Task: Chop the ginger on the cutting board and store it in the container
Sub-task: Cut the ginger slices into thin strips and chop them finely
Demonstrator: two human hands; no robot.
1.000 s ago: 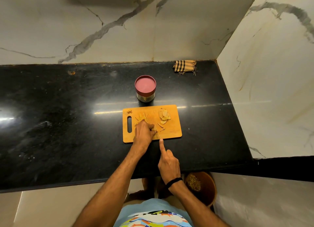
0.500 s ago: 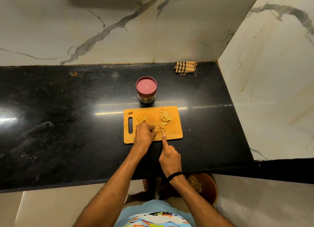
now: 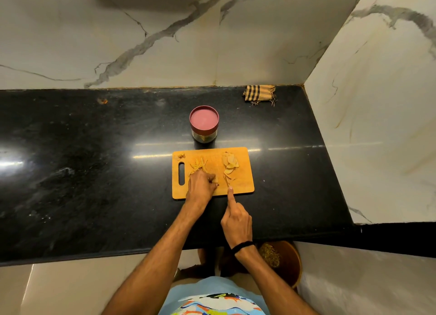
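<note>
An orange wooden cutting board lies on the black counter. Pale ginger slices are heaped at its right back part, and thin ginger strips lie at its left. My left hand rests on the board with fingers curled over a piece of ginger. My right hand grips a knife, index finger stretched along the thin blade, which points at the slices. A round container with a red lid on stands just behind the board.
A folded striped cloth lies in the back right corner of the counter. Marble walls close off the back and right side. Below the counter's front edge stands a brown bin holding scraps.
My right hand has slid forward and slightly right, carrying the blade away from my left hand toward the slices. My left hand stays in place.
</note>
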